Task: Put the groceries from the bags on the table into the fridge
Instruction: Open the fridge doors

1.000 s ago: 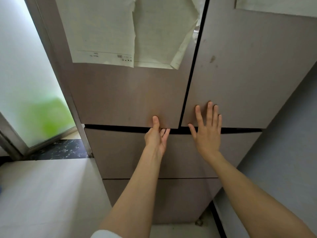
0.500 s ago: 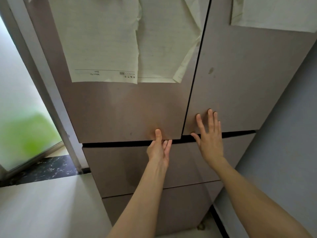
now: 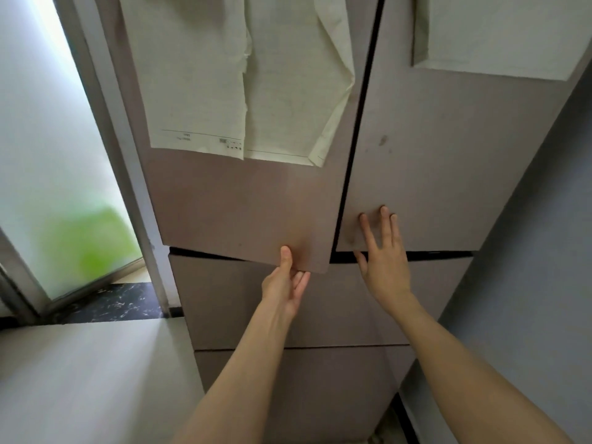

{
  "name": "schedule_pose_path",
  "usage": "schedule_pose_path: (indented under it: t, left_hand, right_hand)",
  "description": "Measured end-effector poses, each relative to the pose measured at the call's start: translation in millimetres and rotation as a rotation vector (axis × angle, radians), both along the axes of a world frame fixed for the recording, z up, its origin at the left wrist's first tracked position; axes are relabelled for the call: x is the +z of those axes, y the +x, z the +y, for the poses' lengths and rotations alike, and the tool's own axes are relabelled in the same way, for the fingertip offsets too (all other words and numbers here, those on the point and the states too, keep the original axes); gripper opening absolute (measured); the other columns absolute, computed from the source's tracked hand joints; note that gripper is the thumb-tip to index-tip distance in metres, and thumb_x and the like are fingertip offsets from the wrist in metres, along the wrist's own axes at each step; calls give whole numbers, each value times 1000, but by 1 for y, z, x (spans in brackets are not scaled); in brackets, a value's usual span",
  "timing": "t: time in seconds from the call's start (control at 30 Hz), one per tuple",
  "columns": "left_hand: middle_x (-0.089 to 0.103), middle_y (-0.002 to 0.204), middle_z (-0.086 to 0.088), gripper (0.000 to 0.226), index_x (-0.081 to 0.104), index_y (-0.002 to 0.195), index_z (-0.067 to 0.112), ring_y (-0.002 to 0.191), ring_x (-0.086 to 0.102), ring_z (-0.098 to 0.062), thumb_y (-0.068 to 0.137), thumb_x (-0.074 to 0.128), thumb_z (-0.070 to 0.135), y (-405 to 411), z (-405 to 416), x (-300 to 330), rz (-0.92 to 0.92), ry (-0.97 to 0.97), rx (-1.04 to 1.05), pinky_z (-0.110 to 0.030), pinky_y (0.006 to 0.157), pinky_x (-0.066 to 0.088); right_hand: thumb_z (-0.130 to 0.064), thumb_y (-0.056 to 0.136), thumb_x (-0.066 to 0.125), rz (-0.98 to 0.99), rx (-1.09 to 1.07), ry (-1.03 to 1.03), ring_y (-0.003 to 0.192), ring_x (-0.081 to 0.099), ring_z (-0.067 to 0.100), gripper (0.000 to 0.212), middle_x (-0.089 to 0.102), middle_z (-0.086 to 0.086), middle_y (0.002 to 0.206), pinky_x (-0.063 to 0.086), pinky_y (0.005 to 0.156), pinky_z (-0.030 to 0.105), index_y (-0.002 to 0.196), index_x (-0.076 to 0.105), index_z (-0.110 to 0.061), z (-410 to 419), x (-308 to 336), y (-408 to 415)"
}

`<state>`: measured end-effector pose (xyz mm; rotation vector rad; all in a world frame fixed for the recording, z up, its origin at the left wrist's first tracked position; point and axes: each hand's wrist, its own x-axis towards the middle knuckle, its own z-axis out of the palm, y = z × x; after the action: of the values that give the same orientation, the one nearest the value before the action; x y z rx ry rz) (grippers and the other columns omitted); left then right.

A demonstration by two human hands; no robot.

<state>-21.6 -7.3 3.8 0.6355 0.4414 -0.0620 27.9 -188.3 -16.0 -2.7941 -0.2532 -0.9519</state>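
Left hand point(image 3: 286, 285), centre of frame: thumb lies on the front face of the left fridge door point(image 3: 243, 206) at its lower right corner, fingers hooked under the bottom edge. So a pinch grip on the door edge. That corner sits lower and nearer than the neighbouring door's edge, so the door reads as ajar.

Right hand point(image 3: 382, 257), just right of centre: fingers straight and spread, tips flat against the lower part of the right fridge door point(image 3: 448, 174), gripping nothing. That door looks closed.

Step in hand (judgement): opening the fridge, ahead of any loading. No bags, groceries or table in view; the fridge itself fills the middle of the frame.

Next move (judgement): swing the left door wide on its hinge, with the right hand likely bracing the other door. Either hand must then be freed to fetch items.

Materials: doors are flat, matte, pinkish-brown panels with no handles and a dark seam between them. Two drawer fronts point(image 3: 320, 315) below, same finish. Lined paper sheets point(image 3: 224, 75), creased and curling at one edge, hang on the left door; another sheet point(image 3: 499, 33) on the right door, upper right. Frosted glass panel point(image 3: 41, 155) at far left; grey wall point(image 3: 538, 251) at right.
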Motion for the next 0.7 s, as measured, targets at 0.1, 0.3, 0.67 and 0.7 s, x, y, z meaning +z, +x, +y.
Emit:
schedule_pose_path:
  t: [0.1,0.3,0.67,0.7]
  left_hand:
    - [50,134,-21,49,46,125,-2,122,51,-27,89,58,29,-9,-1,3,8,33,26,-34,94,45]
    - [47,137,-19,50,46,124,0,127,46,-30,87,59,30,-49,16,-3,53,73,64,-41,107,37]
    - [52,134,-15,60,45,133,5,121,52,-27,83,64,33,-123,85,-10,-23,128,-27,-32,88,47]
    - [52,134,-15,62,44,134,5,122,52,-28,83,63,35,-129,95,-10,-30,160,-48,-33,92,46]
  right_hand:
    - [-20,84,68,64,15,-27,143,13,40,81,7,16,157,35,107,54,149,20,-21,-2,6,-7]
    - [-29,97,43,272,64,113,145,-4,32,63,-8,8,159,13,117,49,151,10,-22,8,32,-21]
    - [-33,99,40,450,414,1078,100,44,0,47,44,-10,114,37,80,6,140,38,-12,87,52,-120]
    - [-34,98,42,440,414,1056,99,45,-1,47,46,-9,115,39,75,3,140,38,-12,92,50,-127]
